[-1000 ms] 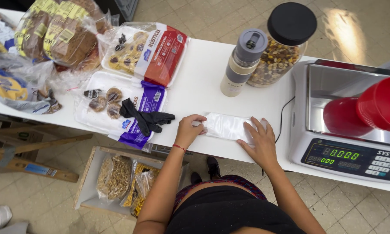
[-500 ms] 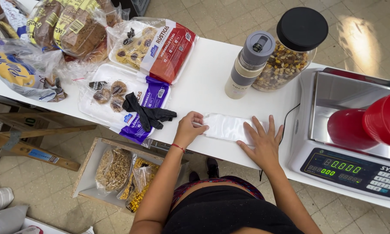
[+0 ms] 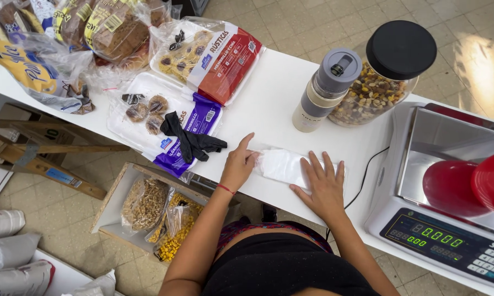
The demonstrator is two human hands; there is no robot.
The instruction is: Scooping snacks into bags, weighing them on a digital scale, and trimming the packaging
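Hands are both lying on a small clear plastic bag (image 3: 284, 166) that's resting flat on the white worktop (image 3: 269, 93), near its front edge. Left hand (image 3: 239, 166) is pinching the bag's left end w/ thumb and curled fingers, index finger sticking out twd the back; that's prob. what is keeping that end from sliding. Right hand (image 3: 324, 186) is spread wide, palm down, pressing the bag's right part flat, so nothing is being gripped there, just pinned.

Bag is sitting btwn the two hands, in front of a grey-lidded tumbler (image 3: 324, 90) and a glass jar of mixed nuts (image 3: 381, 82) w/ black lid, both standing upright twd the back, well apart from the hands. Scale (image 3: 450, 197) is sitting at the right end w/ red cups (image 3: 466, 186) lying on its steel pan, display lit green. To the left, black gloves (image 3: 189, 140) are lying on a purple cookie pack (image 3: 159, 126), a red-labelled cookie pack (image 3: 211, 52) behind it, bagged bread (image 3: 66, 38) piled at the far left. Below the worktop, a crate w/ bagged grains (image 3: 154, 211) is sitting on the floor, handy but out of the working area.
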